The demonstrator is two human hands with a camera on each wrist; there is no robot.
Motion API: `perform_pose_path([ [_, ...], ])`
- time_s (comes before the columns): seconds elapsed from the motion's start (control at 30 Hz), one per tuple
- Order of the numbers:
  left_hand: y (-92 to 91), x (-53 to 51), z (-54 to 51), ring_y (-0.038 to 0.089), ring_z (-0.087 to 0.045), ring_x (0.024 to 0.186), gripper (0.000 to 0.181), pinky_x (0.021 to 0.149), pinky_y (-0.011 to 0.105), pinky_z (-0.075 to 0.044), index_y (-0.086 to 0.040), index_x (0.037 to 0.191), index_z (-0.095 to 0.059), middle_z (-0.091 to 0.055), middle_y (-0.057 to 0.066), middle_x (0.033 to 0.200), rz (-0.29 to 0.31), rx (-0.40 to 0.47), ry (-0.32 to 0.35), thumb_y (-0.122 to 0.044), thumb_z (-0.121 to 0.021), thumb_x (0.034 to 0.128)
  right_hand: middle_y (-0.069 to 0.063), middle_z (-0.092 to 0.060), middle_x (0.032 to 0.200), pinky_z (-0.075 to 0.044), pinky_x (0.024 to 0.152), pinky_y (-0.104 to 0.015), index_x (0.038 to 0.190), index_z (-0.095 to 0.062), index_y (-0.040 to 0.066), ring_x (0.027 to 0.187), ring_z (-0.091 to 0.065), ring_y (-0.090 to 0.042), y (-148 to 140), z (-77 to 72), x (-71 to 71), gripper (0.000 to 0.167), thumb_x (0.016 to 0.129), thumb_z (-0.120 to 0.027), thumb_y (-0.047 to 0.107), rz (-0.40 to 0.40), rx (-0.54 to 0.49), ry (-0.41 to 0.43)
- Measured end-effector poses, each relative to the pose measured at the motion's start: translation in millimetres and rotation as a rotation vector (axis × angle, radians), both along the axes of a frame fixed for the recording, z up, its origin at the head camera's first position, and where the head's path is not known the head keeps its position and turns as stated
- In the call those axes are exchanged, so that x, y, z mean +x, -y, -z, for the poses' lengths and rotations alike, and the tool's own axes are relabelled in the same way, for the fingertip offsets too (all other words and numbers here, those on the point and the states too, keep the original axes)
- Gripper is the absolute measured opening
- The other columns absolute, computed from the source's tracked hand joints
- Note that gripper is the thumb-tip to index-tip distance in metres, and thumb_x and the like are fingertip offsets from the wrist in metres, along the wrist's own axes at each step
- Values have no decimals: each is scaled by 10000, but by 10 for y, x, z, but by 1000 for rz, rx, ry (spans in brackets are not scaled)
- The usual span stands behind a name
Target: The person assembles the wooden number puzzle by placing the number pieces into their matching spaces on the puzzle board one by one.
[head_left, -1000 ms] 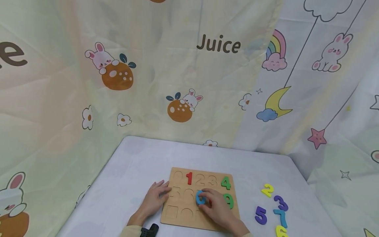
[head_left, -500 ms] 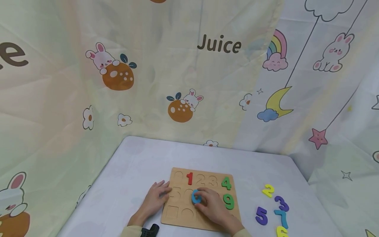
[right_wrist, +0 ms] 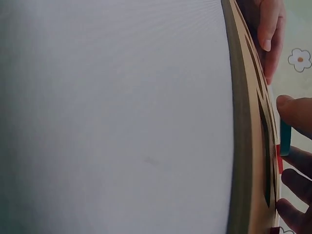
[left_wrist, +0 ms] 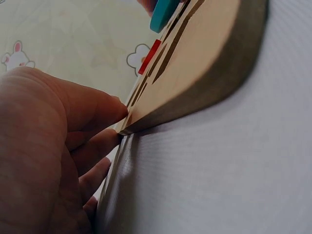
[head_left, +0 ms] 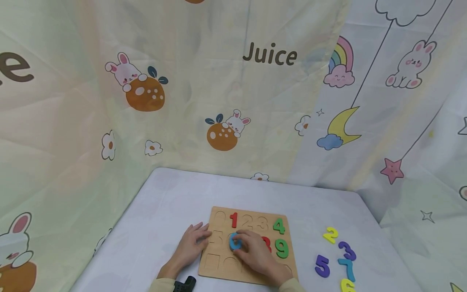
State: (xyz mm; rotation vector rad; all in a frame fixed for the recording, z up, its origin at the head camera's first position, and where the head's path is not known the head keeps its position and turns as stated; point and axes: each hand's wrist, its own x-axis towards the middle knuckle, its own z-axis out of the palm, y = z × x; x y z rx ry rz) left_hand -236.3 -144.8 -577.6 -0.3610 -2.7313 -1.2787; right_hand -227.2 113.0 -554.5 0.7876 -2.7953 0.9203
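Observation:
A wooden number board (head_left: 219, 265) lies on the table. Between thumb and fingers my right hand (head_left: 257, 253) pinches a blue zero-shaped piece (head_left: 233, 242) over the middle row; the right wrist view shows the piece (right_wrist: 285, 139) upright against the thumb. My left hand (head_left: 189, 246) touches the board's left edge with its fingertips, fingers extended; in the left wrist view the hand (left_wrist: 53, 131) meets the board's edge (left_wrist: 195, 100). On the board sit a red 1 (head_left: 234, 220), a green 4 (head_left: 279, 226), a green 9 (head_left: 282, 248) and a red piece (head_left: 267, 243) partly behind the right hand.
Right of the board lie a yellow 2 (head_left: 330, 235), purple 3 (head_left: 347, 250), purple 5 (head_left: 322, 266), blue 7 (head_left: 347, 269) and yellow 6 (head_left: 347, 285). Printed curtains (head_left: 189, 101) stand behind the white table (head_left: 175, 194).
My right hand has moved left across the middle row with the blue piece, uncovering the green 9 and part of a red piece. The left hand has stayed in place.

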Motion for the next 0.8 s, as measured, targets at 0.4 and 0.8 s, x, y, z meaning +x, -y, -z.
perform_pose_path([
  [0.4,21,5,3,318,-398,1385,243,1198,543,-148,-117,1121,-724,-577,58,1381,1,18,32,-112,-675,883,14,-580,1332,-457,1043,-490,1170,-666,257,1232,-530,-234,136,-37,-49,345,843,-771,293,39,34,37],
  [0.8,45,-15,33,324,-411,1375,240,1190,562,-176,-119,1124,-724,-583,60,1375,31,-7,-19,-112,-671,890,9,-586,1335,-464,1045,-479,1185,-663,255,1240,-519,-240,221,-34,-131,385,823,-790,294,64,41,19],
])
